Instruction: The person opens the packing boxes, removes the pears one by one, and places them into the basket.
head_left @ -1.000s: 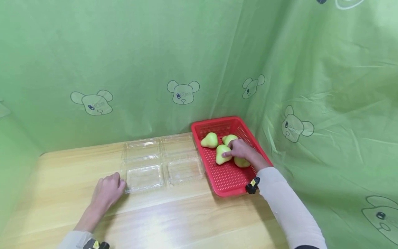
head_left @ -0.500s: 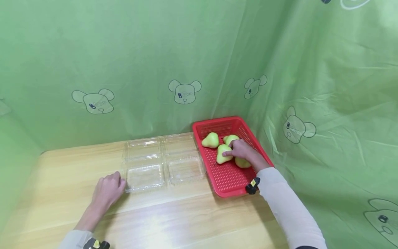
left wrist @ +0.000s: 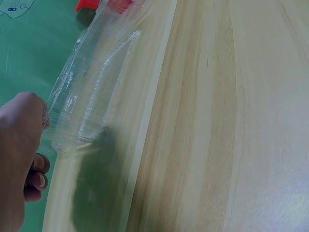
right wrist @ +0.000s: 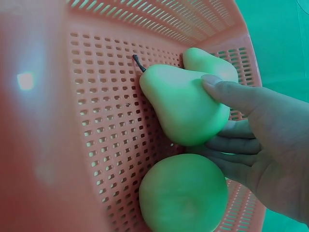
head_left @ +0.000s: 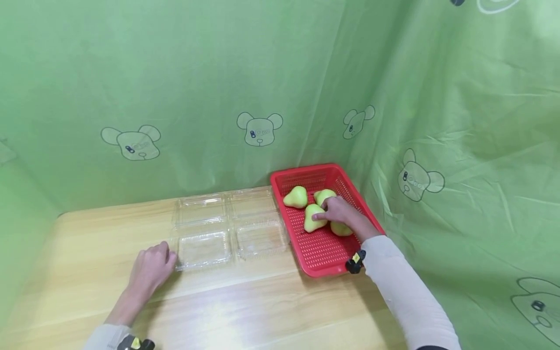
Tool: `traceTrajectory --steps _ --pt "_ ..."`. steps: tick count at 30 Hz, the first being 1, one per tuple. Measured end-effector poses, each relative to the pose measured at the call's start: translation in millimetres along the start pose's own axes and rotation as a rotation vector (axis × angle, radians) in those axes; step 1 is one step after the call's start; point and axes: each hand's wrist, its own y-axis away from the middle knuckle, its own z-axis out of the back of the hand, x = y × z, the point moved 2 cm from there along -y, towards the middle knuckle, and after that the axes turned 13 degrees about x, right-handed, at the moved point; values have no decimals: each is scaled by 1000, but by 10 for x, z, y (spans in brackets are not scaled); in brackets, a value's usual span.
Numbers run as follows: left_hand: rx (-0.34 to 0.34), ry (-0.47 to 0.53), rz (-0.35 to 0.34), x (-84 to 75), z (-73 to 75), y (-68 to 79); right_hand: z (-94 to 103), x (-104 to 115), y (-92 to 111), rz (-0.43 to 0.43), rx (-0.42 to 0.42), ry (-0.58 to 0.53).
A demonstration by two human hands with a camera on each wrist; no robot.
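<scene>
Several green pears lie in a red plastic basket. My right hand reaches into it and grips one pear, with the thumb on its side and the fingers curled behind it. In the right wrist view the gripped pear shows a dark stem, and another pear lies just below it. My left hand is at the near left corner of a clear plastic clamshell container. Its thumb side holds the container's edge in the left wrist view, with the other fingers curled below.
A second clear container stands with its lid open between the first container and the basket. A pear lies by the basket's left wall, another behind my right hand. Green curtains hang behind and beside the wooden table.
The head view has shifted very slightly. Both hands, the pears and the containers stay practically where they were.
</scene>
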Motion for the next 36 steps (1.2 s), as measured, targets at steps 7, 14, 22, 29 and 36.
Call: traceTrajectory --steps 7,14,22,29,36 --pt "-11 -3 -9 -14 17 -5 17 0 26 1 -9 9" --pt "-10 0 -4 -24 14 -2 25 -48 19 19 1 6" --pt "-2 -11 -11 -27 45 1 50 -67 33 33 -19 29" --pt "-31 -29 -49 -28 66 -23 122 -45 59 42 -45 35" --pt "-36 -36 -53 -40 140 -35 170 -17 132 106 -172 80"
